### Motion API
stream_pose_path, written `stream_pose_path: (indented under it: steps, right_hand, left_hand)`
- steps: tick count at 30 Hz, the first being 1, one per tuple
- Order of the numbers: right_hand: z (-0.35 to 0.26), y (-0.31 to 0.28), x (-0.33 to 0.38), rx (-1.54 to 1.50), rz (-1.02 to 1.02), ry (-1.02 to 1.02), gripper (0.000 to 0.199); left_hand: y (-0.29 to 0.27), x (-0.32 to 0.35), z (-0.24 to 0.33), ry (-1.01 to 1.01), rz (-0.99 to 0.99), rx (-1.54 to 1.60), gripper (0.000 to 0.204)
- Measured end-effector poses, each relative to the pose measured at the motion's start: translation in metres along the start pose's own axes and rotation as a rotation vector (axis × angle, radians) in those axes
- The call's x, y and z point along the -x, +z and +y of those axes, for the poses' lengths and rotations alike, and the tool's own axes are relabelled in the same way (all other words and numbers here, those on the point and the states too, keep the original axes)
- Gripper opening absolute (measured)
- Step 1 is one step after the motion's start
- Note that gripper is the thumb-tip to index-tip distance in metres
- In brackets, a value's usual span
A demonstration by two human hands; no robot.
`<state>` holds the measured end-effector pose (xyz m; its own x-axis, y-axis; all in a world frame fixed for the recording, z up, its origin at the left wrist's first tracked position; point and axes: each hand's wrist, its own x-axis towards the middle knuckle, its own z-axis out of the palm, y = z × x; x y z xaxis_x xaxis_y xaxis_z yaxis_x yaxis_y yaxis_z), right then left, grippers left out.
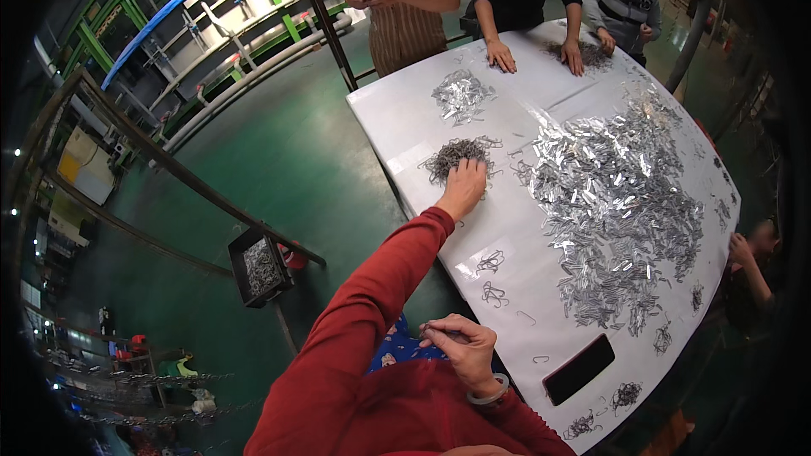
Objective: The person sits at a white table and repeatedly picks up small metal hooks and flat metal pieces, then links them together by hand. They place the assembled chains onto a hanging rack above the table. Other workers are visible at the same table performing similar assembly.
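My left hand (463, 188), reaching out in a red sleeve, has its fingers bent down into a heap of dark wire hooks (457, 153) at the table's left side. The fingertips are partly hidden among the hooks. Close to my body, beside the table edge, my right hand (465, 346) is closed in a pinch, with a pale bracelet at its wrist. What lies between its fingers is too small to make out. Loose hooks (490, 262) are scattered nearer to me on the white tabletop (515, 228).
Shiny flat metal pieces (617, 203) spread widely over the table; a smaller heap (461, 97) lies far left. A black phone (579, 370) rests near me. Co-workers' hands (502, 57) work at the far side. Left, a black bin (260, 266) of metal pieces stands by a metal frame (190, 173).
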<state>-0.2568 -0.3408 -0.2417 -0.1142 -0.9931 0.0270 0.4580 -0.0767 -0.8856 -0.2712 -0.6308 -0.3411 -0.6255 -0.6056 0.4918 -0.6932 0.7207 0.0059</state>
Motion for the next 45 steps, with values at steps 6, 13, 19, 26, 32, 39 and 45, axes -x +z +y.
stream_pose_path:
  steps: [6, 13, 19, 26, 32, 39, 45]
  right_hand:
    - [0.0, -0.01, -0.006, -0.02, -0.005, 0.014, 0.016]
    - [0.003, -0.009, -0.009, -0.065, -0.033, 0.047, 0.015]
    - [0.001, -0.007, -0.01, -0.04, -0.029, 0.042, 0.015]
    - [0.002, -0.007, -0.01, 0.034, 0.047, 0.012, 0.013]
    - [0.005, -0.012, -0.012, 0.161, 0.13, 0.074, 0.012]
    - [0.015, -0.016, -0.017, 0.172, 0.157, 0.08, 0.014]
    - [0.019, -0.013, -0.018, 0.149, 0.183, 0.049, 0.016]
  left_hand:
    - [-0.017, -0.051, -0.037, -0.337, 0.018, 0.568, 0.011]
    - [-0.021, -0.047, -0.059, -0.178, -0.358, 0.135, 0.009]
    - [-0.058, -0.037, -0.056, -0.337, -0.457, 0.767, 0.022]
    - [-0.118, 0.04, -0.014, -0.519, -0.42, 1.428, 0.016]
    - [-0.171, 0.101, 0.01, -0.548, -0.43, 1.802, 0.014]
    - [-0.207, 0.15, 0.019, -0.596, -0.357, 1.839, 0.008]
    - [-0.206, 0.165, 0.023, -0.549, -0.301, 1.683, 0.005]
